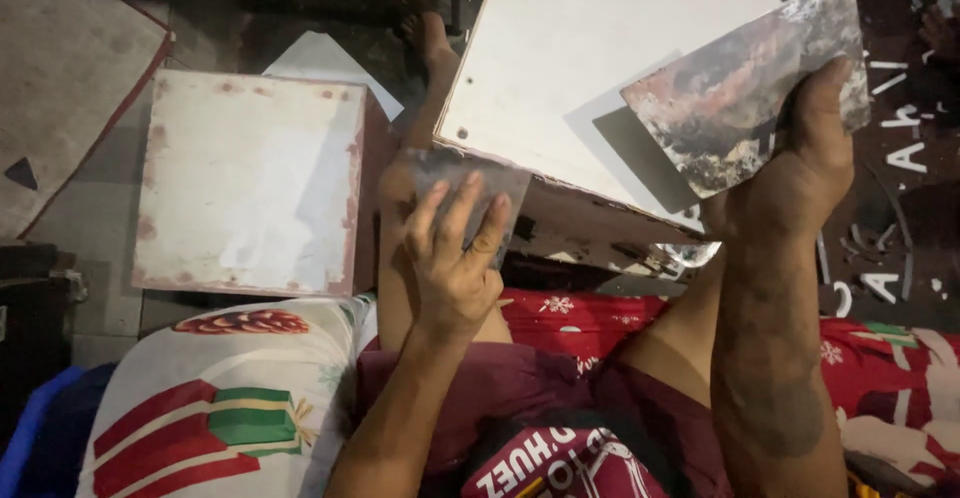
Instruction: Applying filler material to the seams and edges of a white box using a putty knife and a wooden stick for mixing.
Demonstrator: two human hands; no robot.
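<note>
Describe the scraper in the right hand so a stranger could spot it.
Start at the big white board at top centre. Over its right edge the right hand holds a wide flat scraper blade. It is broader, and smeared reddish-grey, unlike the small grey blade in the left hand.

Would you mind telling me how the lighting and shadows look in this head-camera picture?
Head view: a bright light falls on the white board; the wide scraper blade in the right hand casts a sharp grey shadow on it. The left hand holds a smaller blade. Corners fall dark; the white box shows soft glare.
</note>
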